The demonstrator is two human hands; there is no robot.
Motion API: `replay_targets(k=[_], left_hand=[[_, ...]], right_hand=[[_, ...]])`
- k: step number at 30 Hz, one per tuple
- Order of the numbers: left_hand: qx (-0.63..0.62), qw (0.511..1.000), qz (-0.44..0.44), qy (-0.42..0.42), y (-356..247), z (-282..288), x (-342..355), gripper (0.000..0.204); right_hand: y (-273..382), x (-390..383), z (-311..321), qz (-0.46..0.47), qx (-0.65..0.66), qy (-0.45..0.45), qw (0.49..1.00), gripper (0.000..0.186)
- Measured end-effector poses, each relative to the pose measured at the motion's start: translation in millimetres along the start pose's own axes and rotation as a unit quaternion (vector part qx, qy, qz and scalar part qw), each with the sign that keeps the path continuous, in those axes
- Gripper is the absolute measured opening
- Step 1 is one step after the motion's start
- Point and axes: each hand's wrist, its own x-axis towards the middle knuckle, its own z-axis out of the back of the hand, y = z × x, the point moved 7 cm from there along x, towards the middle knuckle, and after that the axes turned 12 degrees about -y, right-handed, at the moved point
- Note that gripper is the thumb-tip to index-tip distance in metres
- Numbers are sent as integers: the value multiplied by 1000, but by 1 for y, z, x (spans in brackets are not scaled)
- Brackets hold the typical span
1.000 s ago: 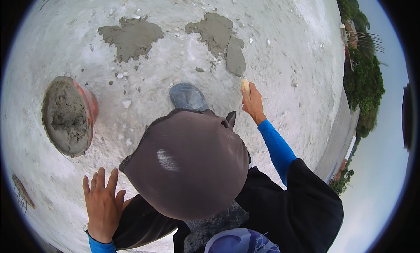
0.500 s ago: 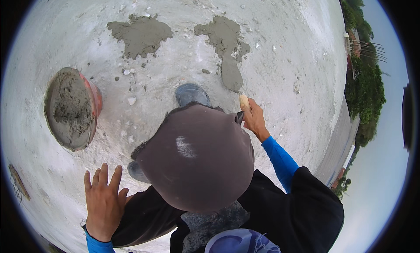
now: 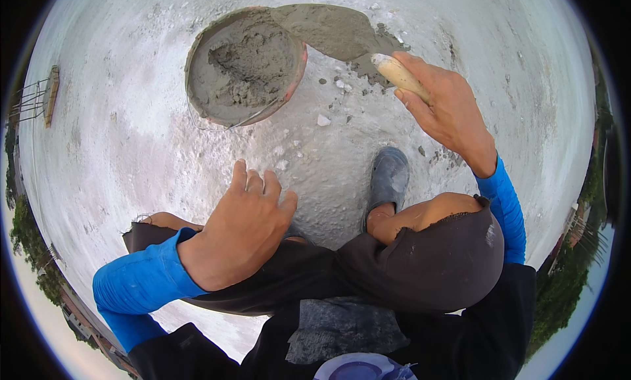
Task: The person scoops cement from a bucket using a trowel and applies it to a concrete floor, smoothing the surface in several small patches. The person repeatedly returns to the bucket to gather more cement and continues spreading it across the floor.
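Note:
My right hand (image 3: 450, 107) is closed around the pale wooden handle of a trowel (image 3: 402, 77). Its long blade, coated in grey mortar, reaches leftward to the far right rim of a reddish bucket (image 3: 300, 70); whether they touch I cannot tell. Wet grey mortar (image 3: 263, 68) fills much of the bucket, with a rough hollow in its surface. My left hand (image 3: 240, 225) hovers above my lap, nearer to me than the bucket, with fingers loosely bent, apart and holding nothing.
A mortar patch (image 3: 371, 68) lies on the pale rough ground, partly behind the trowel. Small stones (image 3: 323, 120) are scattered near the bucket. My dark shoe (image 3: 388, 179) stands below my right hand. Farther left lies a plank with thin rods (image 3: 50, 97).
The view has swung left, bringing the bucket towards the middle. My right hand has carried the trowel off the ground patch to the bucket's rim. My left hand has come inward over my lap.

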Motion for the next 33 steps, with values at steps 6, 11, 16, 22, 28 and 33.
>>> replay_targets(k=[6,11,16,22,28,33], left_hand=[[10,1000,-3,-15,-1,-7,-6,48],[-7,1000,-13,-9,-2,-11,-18,49],[-21,998,-45,-31,-3,-2,-23,53],[-9,999,-48,4,-3,-12,-17,58],[-50,998,-16,35,0,-14,-21,60],[-53,997,-38,51,2,-13,-12,59]], right_hand=[[49,94,-61,106,-210,65,970,19],[84,91,-94,181,-127,103,970,32],[92,64,-113,25,5,153,988,17],[65,29,-137,-191,201,125,953,21],[36,9,-156,-248,360,119,892,28],[26,-10,-162,-286,407,60,866,32]])
